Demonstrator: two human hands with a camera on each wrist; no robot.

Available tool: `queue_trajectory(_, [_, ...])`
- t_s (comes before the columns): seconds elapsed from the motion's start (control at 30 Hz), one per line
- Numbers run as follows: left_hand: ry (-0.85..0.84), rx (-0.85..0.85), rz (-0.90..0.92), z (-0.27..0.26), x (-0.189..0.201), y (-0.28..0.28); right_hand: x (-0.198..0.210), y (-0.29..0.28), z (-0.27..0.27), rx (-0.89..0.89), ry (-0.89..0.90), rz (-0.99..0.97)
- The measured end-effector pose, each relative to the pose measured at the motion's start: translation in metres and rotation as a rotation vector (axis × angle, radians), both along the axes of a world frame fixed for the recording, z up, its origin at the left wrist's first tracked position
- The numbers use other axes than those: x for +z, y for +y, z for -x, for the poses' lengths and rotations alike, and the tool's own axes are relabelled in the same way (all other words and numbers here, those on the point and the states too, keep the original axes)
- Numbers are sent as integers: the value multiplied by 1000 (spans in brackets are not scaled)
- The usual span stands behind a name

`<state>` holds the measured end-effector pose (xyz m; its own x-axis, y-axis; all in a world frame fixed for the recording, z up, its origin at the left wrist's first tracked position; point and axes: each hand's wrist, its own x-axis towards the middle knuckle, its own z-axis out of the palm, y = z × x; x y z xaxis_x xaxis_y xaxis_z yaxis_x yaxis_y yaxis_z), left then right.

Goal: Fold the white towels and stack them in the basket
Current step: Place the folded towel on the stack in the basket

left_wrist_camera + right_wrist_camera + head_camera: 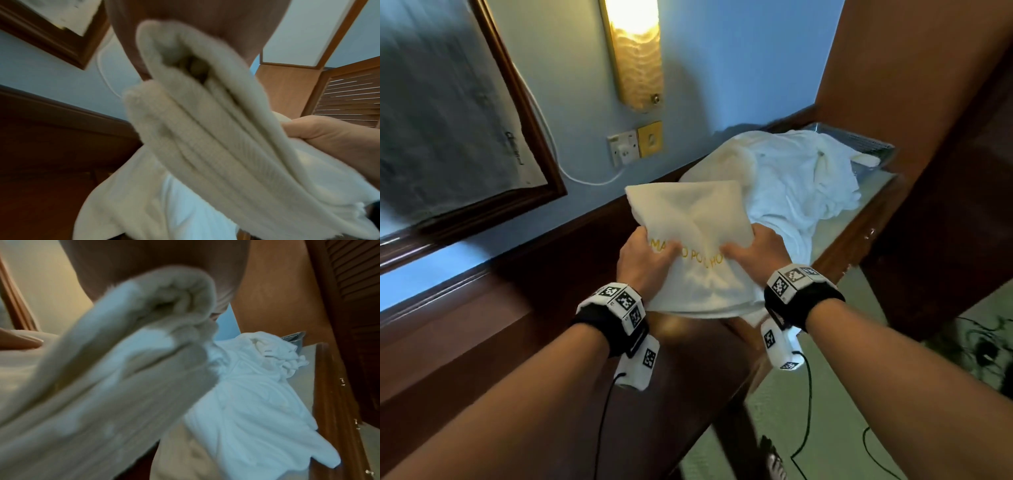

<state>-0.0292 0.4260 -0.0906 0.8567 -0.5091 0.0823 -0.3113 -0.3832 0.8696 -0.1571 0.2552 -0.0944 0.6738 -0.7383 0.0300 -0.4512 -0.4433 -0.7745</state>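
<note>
A folded white towel (688,222) with gold embroidered lettering is held up above the dark wooden worktop (500,342), gripped along its near edge from both sides. The left hand (645,263) is closed on the towel's left part, thumb laid on top across the lettering and fingers curled beneath. The right hand (753,251) is closed on the right part in the same manner, thumb on top. In the left wrist view the stacked folded layers of the towel (205,138) are seen edge-on, with the right hand (329,134) clasping them from the far side. In the right wrist view the folded edge (123,369) fills most of the frame, blurred.

Behind the held towel, a loose heap of unfolded white towels (791,178) is spread over the worktop's far end, and it is also seen in the right wrist view (246,394). Just beyond the heap, a metal mesh basket (866,144) is partly covered by it, set against a wooden cabinet (911,85).

On the wall, a lit lamp (635,51), a socket plate (624,148) with a white cable and a framed mirror (448,113) are seen.
</note>
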Motion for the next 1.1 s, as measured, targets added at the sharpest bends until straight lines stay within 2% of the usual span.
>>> queue_trajectory(0.17, [-43,-94,28,24,17,-85,14,-79,39,-84,-39,5])
queue_trajectory(0.37, [-115,-176,63,68,22,-221,17,-203,95,-159,-82,9])
queue_trajectory(0.7, [-82,-313,82,143,19,-437,22,-385,193,-323,-59,68])
queue_trajectory(0.93, [-25,-409,44,163,7,-568,8,-495,225,-422,13,90])
queue_trajectory(1.1, [9,-480,41,158,-3,-672,0,-588,223,-477,71,107])
